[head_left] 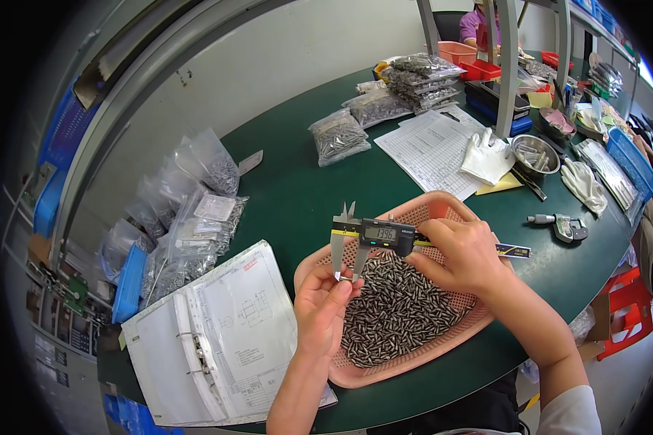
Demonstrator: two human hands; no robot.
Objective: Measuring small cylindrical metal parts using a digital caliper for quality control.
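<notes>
My left hand (325,293): fingers pinch a small metal pin (346,278) between the caliper's lower tips.
My right hand (463,254): fingers wrapped around the digital caliper (384,233), over the pink basket (355,375).

I see a grey digital caliper (379,233) with a yellow scale held level above a pink mesh basket (442,208) of small dark metal pins (399,308), its lower jaws pinching one tiny pin (346,277) crosswise.
</notes>
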